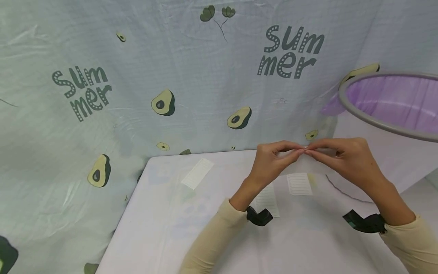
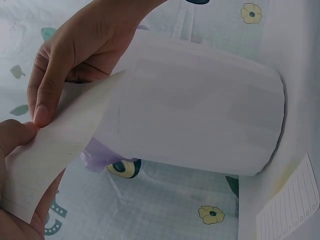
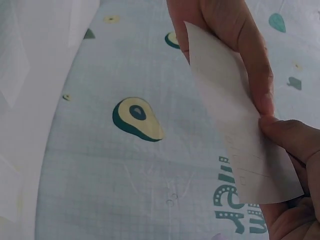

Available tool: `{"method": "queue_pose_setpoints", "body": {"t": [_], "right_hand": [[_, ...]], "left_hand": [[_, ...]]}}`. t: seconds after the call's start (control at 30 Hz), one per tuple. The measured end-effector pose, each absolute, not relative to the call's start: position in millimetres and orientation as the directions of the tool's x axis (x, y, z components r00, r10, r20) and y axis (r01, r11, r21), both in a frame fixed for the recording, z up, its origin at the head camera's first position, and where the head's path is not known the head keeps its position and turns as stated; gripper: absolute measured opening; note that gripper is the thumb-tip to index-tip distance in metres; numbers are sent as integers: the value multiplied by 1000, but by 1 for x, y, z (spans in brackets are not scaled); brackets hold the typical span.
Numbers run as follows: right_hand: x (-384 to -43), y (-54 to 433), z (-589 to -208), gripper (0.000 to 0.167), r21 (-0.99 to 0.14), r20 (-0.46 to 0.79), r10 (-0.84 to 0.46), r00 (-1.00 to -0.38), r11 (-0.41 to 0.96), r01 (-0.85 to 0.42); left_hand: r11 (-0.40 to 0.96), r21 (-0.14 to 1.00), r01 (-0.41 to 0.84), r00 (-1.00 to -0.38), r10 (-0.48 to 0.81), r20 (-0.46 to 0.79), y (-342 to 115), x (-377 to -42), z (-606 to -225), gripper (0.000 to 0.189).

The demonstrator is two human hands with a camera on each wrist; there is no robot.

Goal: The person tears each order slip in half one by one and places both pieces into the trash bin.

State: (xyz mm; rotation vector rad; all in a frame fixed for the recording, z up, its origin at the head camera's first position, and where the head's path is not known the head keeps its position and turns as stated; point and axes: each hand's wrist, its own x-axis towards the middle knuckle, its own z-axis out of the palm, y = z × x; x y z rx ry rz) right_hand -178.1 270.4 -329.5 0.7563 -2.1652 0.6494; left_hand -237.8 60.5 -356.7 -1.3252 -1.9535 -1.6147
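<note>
A small sheet of paper [image 3: 225, 110], with faint lines and marks on it, is held between both hands above the table's far edge. My left hand [image 1: 272, 160] pinches it between thumb and fingers. From the other side my right hand [image 1: 345, 158] pinches the same edge, and the fingertips of both hands meet there. The sheet [image 2: 65, 145] bends slightly in the left wrist view. In the head view it is mostly hidden behind the fingertips.
Lined paper slips lie on the white table [image 1: 154, 228]: one slip [image 1: 197, 174] to the left, another [image 1: 299, 184] below the hands, a third [image 1: 267, 199] partly behind the left wrist. A white bin [image 2: 200, 105] with a grey rim and purple liner [image 1: 393, 95] stands right. A patterned sheet [image 1: 191, 76] hangs behind.
</note>
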Motion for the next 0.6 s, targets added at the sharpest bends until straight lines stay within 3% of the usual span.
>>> {"method": "queue_pose_setpoints", "body": {"t": [0.2, 0.43, 0.6], "right_hand": [[-176, 269, -324, 13, -196, 779, -322, -538, 690, -697], [-178, 267, -319, 56, -160, 811, -323, -488, 679, -716], [-174, 270, -315, 55, -153, 824, -310, -474, 684, -713]], "left_hand": [[-44, 627, 778, -547, 444, 710, 60, -235, -351, 11], [-91, 638, 764, -547, 433, 717, 61, -235, -349, 11], [-129, 648, 750, -539, 448, 713, 66, -236, -346, 11]]}}
